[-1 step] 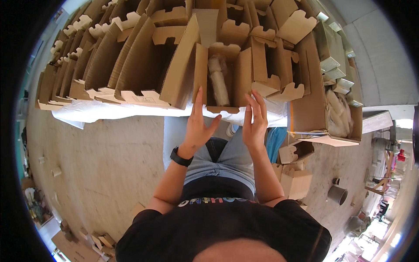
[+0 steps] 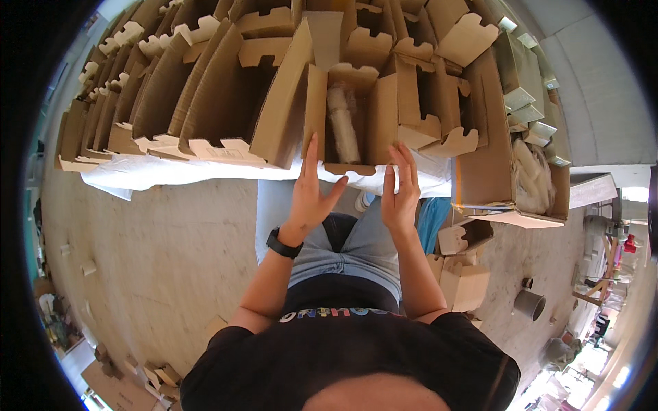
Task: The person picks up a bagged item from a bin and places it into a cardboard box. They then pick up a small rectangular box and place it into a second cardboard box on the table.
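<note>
Open at the left hand, with fingers straight and thumb spread, beside the left wall of a narrow, topless cardboard box in the upper middle of the frame. Open likewise at the right hand, with fingertips near the box's lower right corner; impossible to tell whether pressing on the card. Not closed around anything in either grip. Occupied inside by a pale cylinder in clear plastic, lying or leaning toward the left wall. Flanked at upper left by a larger open carton, above white sheeting.

Probably light and fairly stiff as a box, but likely to bow under a hard squeeze; best held low, by both side walls. Probably slippery in the wrap, as for the cylinder; best taken around the middle. Hard to judge for fragility.
</note>
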### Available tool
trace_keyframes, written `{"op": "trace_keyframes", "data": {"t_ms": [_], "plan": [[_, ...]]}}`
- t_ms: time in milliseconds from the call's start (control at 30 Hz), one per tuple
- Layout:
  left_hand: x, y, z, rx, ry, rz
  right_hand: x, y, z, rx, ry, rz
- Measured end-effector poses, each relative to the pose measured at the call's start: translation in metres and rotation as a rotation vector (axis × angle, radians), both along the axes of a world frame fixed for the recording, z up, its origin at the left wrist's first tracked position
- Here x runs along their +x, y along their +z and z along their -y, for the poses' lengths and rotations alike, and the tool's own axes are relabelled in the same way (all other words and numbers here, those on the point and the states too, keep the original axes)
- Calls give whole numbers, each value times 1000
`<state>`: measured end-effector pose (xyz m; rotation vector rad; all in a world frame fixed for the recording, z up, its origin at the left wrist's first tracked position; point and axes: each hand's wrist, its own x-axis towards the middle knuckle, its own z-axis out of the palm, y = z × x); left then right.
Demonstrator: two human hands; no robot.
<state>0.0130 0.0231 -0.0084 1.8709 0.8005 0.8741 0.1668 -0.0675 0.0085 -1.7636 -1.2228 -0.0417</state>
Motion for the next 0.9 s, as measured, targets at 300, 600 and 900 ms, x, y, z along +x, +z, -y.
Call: {"op": "trace_keyframes", "data": {"t_ms": [300,600,900], "plan": [[14,-2,1,-52,178,82,-7,-21,11,-16,73,-482],[27,-6,3,120,339,52,-6,-24,10,17,33,-493],[32,-13,1,243,280,146,-8,-22,9,60,54,-511]]}}
